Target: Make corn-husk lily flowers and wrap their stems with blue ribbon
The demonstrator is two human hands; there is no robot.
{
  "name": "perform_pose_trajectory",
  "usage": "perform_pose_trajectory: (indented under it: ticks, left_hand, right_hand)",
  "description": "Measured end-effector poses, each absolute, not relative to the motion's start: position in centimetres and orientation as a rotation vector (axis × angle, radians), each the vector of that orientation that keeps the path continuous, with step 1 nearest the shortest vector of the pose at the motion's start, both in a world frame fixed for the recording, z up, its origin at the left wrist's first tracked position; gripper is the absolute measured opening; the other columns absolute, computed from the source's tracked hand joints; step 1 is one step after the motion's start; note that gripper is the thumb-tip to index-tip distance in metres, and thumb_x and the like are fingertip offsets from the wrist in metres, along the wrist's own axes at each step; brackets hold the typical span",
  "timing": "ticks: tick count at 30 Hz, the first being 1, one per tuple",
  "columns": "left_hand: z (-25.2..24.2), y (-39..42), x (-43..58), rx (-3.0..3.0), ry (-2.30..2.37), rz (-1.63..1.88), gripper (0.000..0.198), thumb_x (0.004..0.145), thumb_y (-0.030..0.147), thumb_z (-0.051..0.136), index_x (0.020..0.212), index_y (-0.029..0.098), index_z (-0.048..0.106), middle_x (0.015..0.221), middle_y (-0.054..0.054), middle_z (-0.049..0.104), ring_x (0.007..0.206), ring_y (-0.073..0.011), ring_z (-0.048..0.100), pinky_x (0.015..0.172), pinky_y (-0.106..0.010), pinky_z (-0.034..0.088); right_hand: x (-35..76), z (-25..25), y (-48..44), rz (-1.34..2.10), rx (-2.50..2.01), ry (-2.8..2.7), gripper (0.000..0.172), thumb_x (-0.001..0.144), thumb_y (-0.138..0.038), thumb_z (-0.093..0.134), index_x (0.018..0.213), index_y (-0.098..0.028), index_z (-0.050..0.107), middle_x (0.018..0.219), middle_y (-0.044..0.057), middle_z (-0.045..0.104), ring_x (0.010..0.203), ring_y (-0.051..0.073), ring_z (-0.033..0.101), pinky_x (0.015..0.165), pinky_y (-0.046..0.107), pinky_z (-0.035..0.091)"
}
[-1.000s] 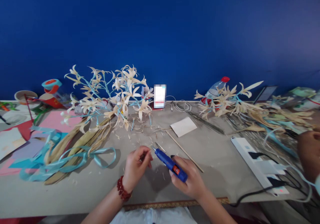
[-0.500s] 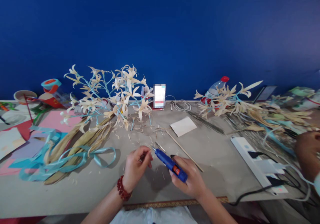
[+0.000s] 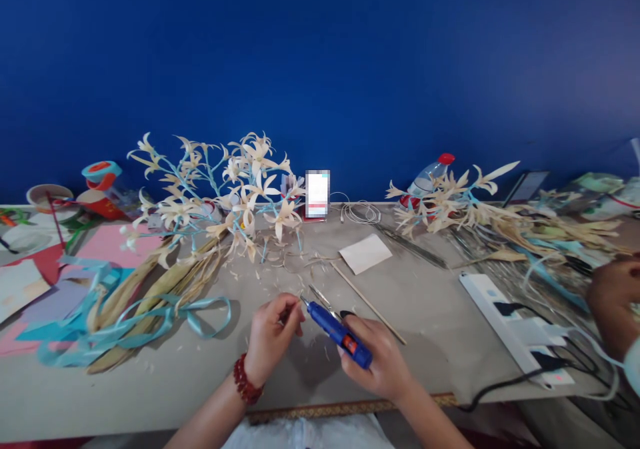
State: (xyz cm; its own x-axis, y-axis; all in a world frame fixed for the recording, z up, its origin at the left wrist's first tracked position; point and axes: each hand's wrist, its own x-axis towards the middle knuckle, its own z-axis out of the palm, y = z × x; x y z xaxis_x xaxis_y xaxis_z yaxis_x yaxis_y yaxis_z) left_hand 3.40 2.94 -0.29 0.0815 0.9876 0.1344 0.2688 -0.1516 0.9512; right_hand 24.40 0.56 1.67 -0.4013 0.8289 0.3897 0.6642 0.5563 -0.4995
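Note:
A blue glue gun [image 3: 336,332] lies in my right hand [image 3: 380,355], whose fingers are wrapped round its body. Its narrow tip points up and left, right by the fingertips of my left hand [image 3: 276,329]. Those fingers are pinched together; whatever sits between them is too small to make out. Behind the glue gun a thin metal tool [image 3: 320,295], perhaps tweezers, lies on the grey table [image 3: 200,402]. Beyond my hands stand pale husk-like flowers [image 3: 257,182] on light-blue stems.
Blue ribbon [image 3: 150,319] and dried husks [image 3: 190,279] lie left. A thin stick [image 3: 367,302] and white card [image 3: 366,253] are ahead. On the right are a power strip [image 3: 515,329] with cords, more flowers [image 3: 450,199] and another person's hand [image 3: 613,302]. A lit phone [image 3: 317,194] stands by the wall.
The glue gun's tip has shifted very slightly left, closer to my left fingertips. Both hands keep their grips, and the other person's hand at the right has moved a little.

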Motion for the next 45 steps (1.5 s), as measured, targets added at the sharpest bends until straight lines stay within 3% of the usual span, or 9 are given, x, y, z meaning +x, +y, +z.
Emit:
perform_pose_trajectory:
  ticks: [9, 15, 18, 21, 24, 26, 29, 31, 45]
  left_hand:
    - [-0.3, 3.1, 3.4, 1.389, 1.234, 1.162, 0.018, 0.091, 0.031, 0.052, 0.081, 0.017, 0.057, 0.063, 0.002, 0.063, 0.047, -0.009, 0.059, 0.046, -0.019, 0.044]
    - [-0.1, 3.2, 3.8, 1.195, 1.115, 1.159, 0.025, 0.088, 0.038, 0.056, 0.076, 0.016, 0.055, 0.059, 0.003, 0.062, 0.039, -0.0078, 0.056, 0.039, -0.018, 0.04]
    - [0.1, 3.1, 3.9, 1.137, 1.063, 1.153, 0.028, 0.086, 0.04, 0.058, 0.073, 0.016, 0.054, 0.057, 0.003, 0.061, 0.038, -0.0072, 0.055, 0.038, -0.017, 0.04]
    - [0.5, 2.9, 3.7, 1.099, 1.037, 1.167, 0.026, 0.086, 0.039, 0.059, 0.074, 0.016, 0.054, 0.056, 0.004, 0.061, 0.038, -0.0068, 0.055, 0.038, -0.017, 0.041]
    - [1.0, 2.7, 3.6, 1.071, 1.004, 1.156, 0.025, 0.086, 0.037, 0.06, 0.075, 0.016, 0.054, 0.056, 0.004, 0.062, 0.037, -0.0071, 0.055, 0.037, -0.017, 0.042]
    - [1.4, 2.5, 3.5, 1.043, 0.979, 1.123, 0.026, 0.085, 0.037, 0.061, 0.074, 0.016, 0.053, 0.055, 0.003, 0.063, 0.036, -0.0069, 0.055, 0.036, -0.016, 0.041]
    - [2.1, 2.2, 3.6, 0.997, 0.934, 1.05, 0.026, 0.084, 0.037, 0.063, 0.073, 0.015, 0.053, 0.053, 0.002, 0.065, 0.033, -0.0065, 0.054, 0.033, -0.014, 0.038]
    - [2.5, 2.0, 3.6, 0.972, 0.9, 1.012, 0.026, 0.083, 0.037, 0.064, 0.074, 0.015, 0.054, 0.052, 0.001, 0.065, 0.032, -0.0068, 0.054, 0.032, -0.013, 0.036]
    - [3.8, 1.0, 3.1, 0.92, 0.808, 0.885, 0.028, 0.082, 0.039, 0.065, 0.075, 0.015, 0.054, 0.051, 0.0, 0.067, 0.029, -0.0063, 0.053, 0.03, -0.011, 0.034]
  right_hand:
    - [26.6, 1.6, 1.3, 0.215, -1.205, -2.153, 0.024, 0.081, -0.026, 0.049, 0.104, -0.02, 0.052, 0.077, 0.005, 0.067, 0.066, 0.02, 0.064, 0.062, 0.028, 0.048]
    - [30.4, 0.0, 5.0, 0.006, -1.783, -2.144, 0.018, 0.086, -0.032, 0.052, 0.097, -0.019, 0.055, 0.075, 0.005, 0.066, 0.06, 0.021, 0.062, 0.053, 0.027, 0.041]
    - [31.7, -0.9, 6.8, -0.021, -1.903, -2.21, 0.018, 0.087, -0.031, 0.054, 0.098, -0.017, 0.057, 0.086, 0.008, 0.067, 0.07, 0.023, 0.065, 0.057, 0.028, 0.043]
    - [32.6, -0.8, 7.6, -0.02, -1.826, -2.276, 0.03, 0.086, -0.035, 0.059, 0.108, -0.016, 0.057, 0.098, 0.012, 0.066, 0.084, 0.026, 0.064, 0.069, 0.032, 0.048]
    - [32.4, 0.8, 7.2, 0.074, -1.674, -2.292, 0.035, 0.082, -0.035, 0.064, 0.112, -0.018, 0.059, 0.108, 0.012, 0.063, 0.095, 0.028, 0.062, 0.081, 0.039, 0.048]
    - [31.1, 2.5, 6.4, 0.209, -1.539, -2.191, 0.026, 0.086, -0.032, 0.06, 0.108, -0.019, 0.061, 0.109, 0.012, 0.063, 0.099, 0.027, 0.061, 0.086, 0.04, 0.048]
    - [28.0, 4.8, 5.2, 0.631, -1.169, -2.032, 0.016, 0.091, -0.027, 0.055, 0.101, -0.019, 0.064, 0.097, 0.008, 0.067, 0.081, 0.018, 0.063, 0.076, 0.031, 0.051]
    - [25.9, 5.9, 4.7, 0.819, -0.962, -1.991, 0.013, 0.09, -0.026, 0.057, 0.098, -0.019, 0.065, 0.093, 0.007, 0.067, 0.081, 0.018, 0.063, 0.074, 0.029, 0.052]
    - [22.2, 6.8, 5.0, 1.079, -0.77, -1.969, 0.006, 0.087, -0.022, 0.061, 0.089, -0.019, 0.066, 0.082, 0.003, 0.065, 0.074, 0.014, 0.061, 0.069, 0.025, 0.048]
